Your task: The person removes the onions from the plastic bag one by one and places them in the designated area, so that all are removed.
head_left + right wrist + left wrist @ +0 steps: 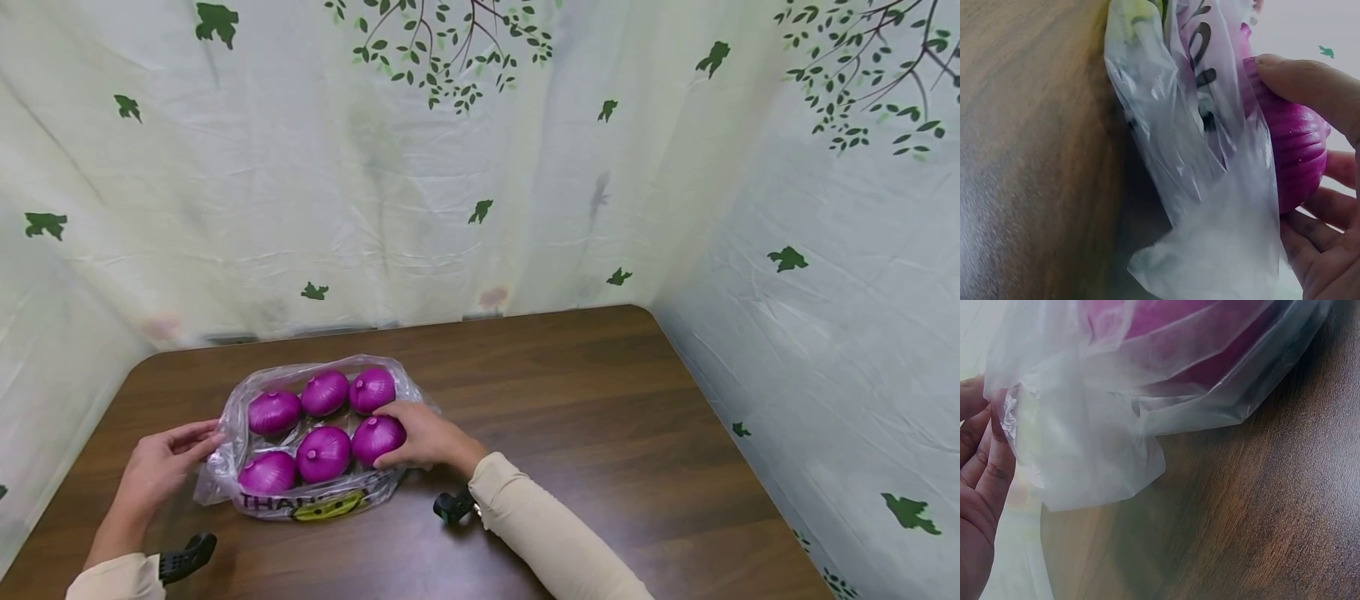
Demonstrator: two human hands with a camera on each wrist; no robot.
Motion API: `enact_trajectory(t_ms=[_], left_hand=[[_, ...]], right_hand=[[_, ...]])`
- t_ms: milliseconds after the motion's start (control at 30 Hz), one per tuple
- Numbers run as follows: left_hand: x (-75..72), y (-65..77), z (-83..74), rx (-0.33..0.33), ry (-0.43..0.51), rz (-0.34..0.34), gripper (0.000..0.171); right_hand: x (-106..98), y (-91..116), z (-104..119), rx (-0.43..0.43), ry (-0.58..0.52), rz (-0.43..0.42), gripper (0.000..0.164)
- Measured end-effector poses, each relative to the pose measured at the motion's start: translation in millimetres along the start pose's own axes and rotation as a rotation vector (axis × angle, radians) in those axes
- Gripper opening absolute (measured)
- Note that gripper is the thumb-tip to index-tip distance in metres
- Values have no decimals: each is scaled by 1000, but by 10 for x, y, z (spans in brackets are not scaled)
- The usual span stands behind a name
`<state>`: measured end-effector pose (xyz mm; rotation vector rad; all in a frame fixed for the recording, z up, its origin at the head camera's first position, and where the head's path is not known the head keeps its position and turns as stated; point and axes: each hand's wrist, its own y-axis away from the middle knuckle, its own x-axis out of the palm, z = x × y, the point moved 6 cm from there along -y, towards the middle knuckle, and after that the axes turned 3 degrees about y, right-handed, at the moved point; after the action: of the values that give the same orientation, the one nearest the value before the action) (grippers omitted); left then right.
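Purple onion (377, 442), front right of six in clear plastic bag (237, 429); right hand (426, 437) has it in grip, left hand (159, 468) pinches bag's left edge. Brown wood-grain counter (562, 400) beneath; pale leaf-print sheets (420, 192) behind and at sides. Right-wrist view: bag's crumpled side hides part of onion. Left-wrist view: purple only through cloudy plastic.
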<state>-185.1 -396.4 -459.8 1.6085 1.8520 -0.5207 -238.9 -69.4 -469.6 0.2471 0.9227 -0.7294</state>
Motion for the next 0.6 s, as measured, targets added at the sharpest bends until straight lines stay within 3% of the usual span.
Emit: enact_trajectory(t_ms=[600], left_hand=[[-28, -18, -1, -21, -36, 19, 69]], right_hand=[[-287, 46, -70, 25, -19, -80, 70]])
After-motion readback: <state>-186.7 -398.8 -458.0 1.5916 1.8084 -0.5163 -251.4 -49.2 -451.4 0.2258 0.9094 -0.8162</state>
